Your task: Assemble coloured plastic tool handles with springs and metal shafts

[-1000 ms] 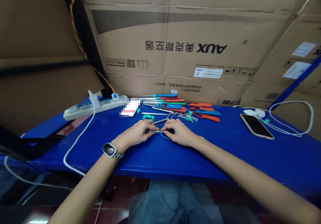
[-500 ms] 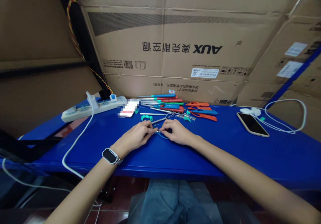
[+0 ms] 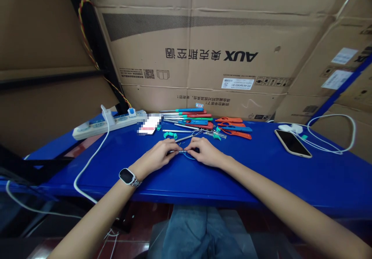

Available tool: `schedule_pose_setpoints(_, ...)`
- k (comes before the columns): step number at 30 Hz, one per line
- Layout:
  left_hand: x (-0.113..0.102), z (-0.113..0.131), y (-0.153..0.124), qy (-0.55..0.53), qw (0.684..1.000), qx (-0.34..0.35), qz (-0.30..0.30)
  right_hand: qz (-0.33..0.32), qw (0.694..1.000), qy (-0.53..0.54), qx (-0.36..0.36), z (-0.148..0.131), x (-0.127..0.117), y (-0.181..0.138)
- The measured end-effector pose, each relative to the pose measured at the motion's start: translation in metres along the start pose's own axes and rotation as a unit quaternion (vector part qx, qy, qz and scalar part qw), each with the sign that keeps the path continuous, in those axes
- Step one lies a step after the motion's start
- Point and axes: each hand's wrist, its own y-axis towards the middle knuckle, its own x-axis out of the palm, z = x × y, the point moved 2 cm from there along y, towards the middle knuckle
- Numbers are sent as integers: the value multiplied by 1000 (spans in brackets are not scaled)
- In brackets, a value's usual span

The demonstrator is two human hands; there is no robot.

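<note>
Both my hands rest on the blue table (image 3: 261, 174) near its middle, fingertips meeting. My left hand (image 3: 158, 156), with a watch on the wrist, pinches one end of a thin metal rod (image 3: 180, 151). My right hand (image 3: 203, 152) pinches the other end, where a blue loop (image 3: 190, 157) of wire or cord lies under the fingers. What exactly the loop joins to is hidden by the fingers. Just beyond the hands lie several small green caps (image 3: 171, 135) and a row of tools with blue, red and green handles (image 3: 192, 117).
A white power strip (image 3: 107, 123) with a white cable lies at the back left. Red and blue plastic cutters (image 3: 235, 129) lie at the back centre. A phone (image 3: 293, 143) with a white charger cable lies at the right. Cardboard boxes (image 3: 203, 54) wall the table's back.
My fingertips shifted slightly along the rod and came closer together; the hands stay in the same spot on the table. The view moved a little.
</note>
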Motion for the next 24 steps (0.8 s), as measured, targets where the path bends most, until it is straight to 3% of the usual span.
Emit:
schedule_pose_setpoints(7, 1, 3, 0, 35, 999, 17, 1, -3, 1000, -4, -2, 1, 0, 1)
schedule_pose_setpoints(14, 7, 0, 5, 2, 1000, 18, 11, 12, 1000, 20, -2, 0, -2, 1)
schedule_pose_setpoints(19, 10, -2, 4, 12, 1000, 17, 14, 68, 997, 18, 9, 4, -19, 8)
schedule_pose_setpoints(24, 10, -4, 1, 1, 1000, -19, 23, 98, 993, -62, 33, 26, -38, 25)
